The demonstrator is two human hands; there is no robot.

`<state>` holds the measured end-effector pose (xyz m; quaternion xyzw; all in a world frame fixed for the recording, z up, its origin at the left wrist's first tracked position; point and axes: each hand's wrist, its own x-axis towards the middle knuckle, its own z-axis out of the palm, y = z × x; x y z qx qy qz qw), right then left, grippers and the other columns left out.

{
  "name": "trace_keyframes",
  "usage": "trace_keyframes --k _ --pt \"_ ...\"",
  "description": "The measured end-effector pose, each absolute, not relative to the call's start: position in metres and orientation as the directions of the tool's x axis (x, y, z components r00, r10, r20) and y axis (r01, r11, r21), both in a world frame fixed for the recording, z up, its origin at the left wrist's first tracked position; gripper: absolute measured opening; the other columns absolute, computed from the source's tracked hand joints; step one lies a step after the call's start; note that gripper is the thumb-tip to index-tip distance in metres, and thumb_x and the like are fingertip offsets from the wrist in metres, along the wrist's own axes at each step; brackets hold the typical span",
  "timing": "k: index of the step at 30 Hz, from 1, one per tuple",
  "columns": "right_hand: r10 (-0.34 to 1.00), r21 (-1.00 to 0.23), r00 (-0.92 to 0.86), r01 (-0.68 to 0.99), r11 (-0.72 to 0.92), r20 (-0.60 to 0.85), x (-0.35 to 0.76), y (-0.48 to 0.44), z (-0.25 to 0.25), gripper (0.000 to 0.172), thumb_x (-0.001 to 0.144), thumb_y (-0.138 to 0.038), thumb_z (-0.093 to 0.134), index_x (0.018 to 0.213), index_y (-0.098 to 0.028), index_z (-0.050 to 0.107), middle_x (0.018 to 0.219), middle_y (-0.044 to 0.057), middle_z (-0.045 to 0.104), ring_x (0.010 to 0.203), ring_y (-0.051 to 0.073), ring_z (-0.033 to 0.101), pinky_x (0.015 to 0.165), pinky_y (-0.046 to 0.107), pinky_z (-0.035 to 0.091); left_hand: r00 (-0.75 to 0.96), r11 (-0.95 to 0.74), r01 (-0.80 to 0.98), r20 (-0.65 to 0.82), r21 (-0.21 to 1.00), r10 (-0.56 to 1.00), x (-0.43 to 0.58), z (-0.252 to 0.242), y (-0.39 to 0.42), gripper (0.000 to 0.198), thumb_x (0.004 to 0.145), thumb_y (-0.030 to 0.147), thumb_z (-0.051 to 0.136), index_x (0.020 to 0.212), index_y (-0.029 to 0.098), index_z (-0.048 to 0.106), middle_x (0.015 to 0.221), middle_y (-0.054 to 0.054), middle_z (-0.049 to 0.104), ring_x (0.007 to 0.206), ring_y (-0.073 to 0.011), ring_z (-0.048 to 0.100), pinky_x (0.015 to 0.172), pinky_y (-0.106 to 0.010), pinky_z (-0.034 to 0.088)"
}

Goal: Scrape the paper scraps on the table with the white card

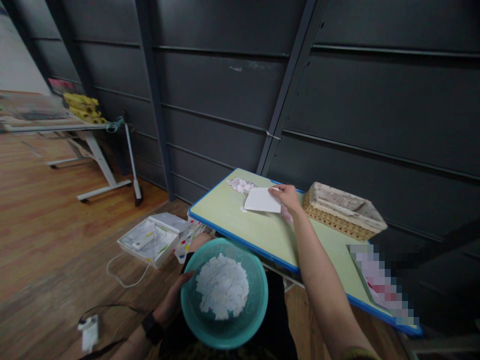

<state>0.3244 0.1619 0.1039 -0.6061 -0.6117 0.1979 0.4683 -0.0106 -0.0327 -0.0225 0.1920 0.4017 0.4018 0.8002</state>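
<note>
My right hand (287, 196) reaches over the pale green table and pinches the right edge of a white sheet of paper (260, 201), which is held at a tilt just above the tabletop. A small heap of paper scraps (240, 185) with pinkish print lies behind the sheet. On my lap rests a teal plastic basket (225, 341) holding a pile of white torn paper pieces (223, 286). My left hand (176, 295) grips the teal basket's left rim, its thumb over the edge and the other fingers hidden.
The table (247, 235) has a blue edge. A cloth-lined wicker basket (337, 220) stands at its back right, with a partly blurred printed sheet (378, 285) in front. An open white box (150, 240) with a cord sits on the floor at left. A dark panel wall (217, 90) rises behind.
</note>
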Motion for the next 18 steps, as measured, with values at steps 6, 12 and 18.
trace_keyframes --k 6,12,18 --pt "0.917 -0.773 0.192 0.612 0.166 0.349 0.328 0.161 0.107 0.039 0.063 -0.039 0.058 0.081 -0.008 0.073 0.073 0.009 0.069 0.06 0.016 0.056 0.051 0.024 0.037 0.323 0.603 -0.492 -0.511 0.628 0.797 -0.012 -0.027 -0.031 0.038 0.083 0.03 0.057 0.111 0.006 0.057 0.087 -0.007 0.078 0.079 -0.0263 0.072 0.065 -0.033 0.053" --pt "0.917 -0.72 0.174 0.677 0.154 0.36 0.326 0.153 0.116 0.04 0.063 -0.038 0.057 0.08 -0.006 0.073 0.07 0.008 0.068 0.058 0.016 0.055 0.052 0.024 0.036 0.289 0.595 -0.518 -0.529 0.615 0.798 -0.013 -0.033 -0.029 0.044 0.077 0.032 0.063 0.113 0.007 0.058 0.094 -0.01 0.077 0.088 -0.0287 0.071 0.078 -0.038 0.054" --pt "0.923 -0.661 0.132 0.734 0.154 0.361 0.328 0.147 0.123 0.04 0.064 -0.037 0.055 0.081 -0.006 0.074 0.069 0.008 0.068 0.058 0.016 0.054 0.052 0.024 0.036 0.263 0.586 -0.524 -0.537 0.619 0.802 -0.013 -0.035 -0.027 0.048 0.075 0.032 0.065 0.116 0.007 0.058 0.095 -0.01 0.077 0.095 -0.0284 0.069 0.086 -0.038 0.051"
